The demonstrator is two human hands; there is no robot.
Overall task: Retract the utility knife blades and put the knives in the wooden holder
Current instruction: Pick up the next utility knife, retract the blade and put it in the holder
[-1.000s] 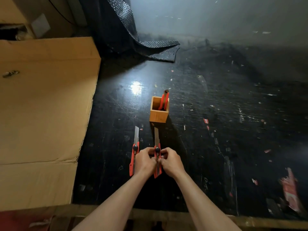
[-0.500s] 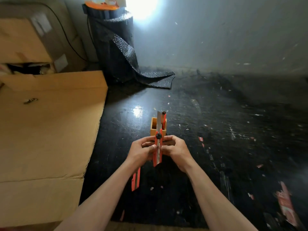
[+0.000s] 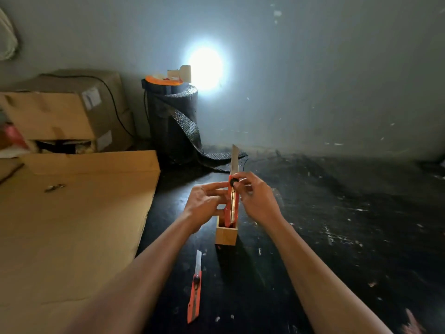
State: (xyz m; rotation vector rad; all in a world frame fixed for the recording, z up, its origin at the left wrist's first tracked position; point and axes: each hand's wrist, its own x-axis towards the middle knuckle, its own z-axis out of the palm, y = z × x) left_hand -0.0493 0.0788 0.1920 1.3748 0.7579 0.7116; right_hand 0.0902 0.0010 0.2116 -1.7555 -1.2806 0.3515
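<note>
- Hands: left hand point(image 3: 204, 201) and right hand point(image 3: 258, 201) grasp upright orange utility knife point(image 3: 233, 201), steel blade point(image 3: 235, 160) extended, above square wooden holder point(image 3: 226, 235).
- Second knife point(image 3: 195, 297) lies flat on scuffed black surface point(image 3: 337, 237), blade out.

The dark floor point(image 3: 337, 225) lies open to the right of the wooden holder point(image 3: 225, 235), with only small scraps on it. Just left of the holder, the flat cardboard sheet point(image 3: 72, 225) covers the ground. A second knife point(image 3: 195, 288) lies near, blade out, between cardboard and holder. Far left, a black roll point(image 3: 172, 121) and boxes point(image 3: 65, 114) stand against the wall. Above the holder, both hands and the upright held knife point(image 3: 232, 196) fill the space.
</note>
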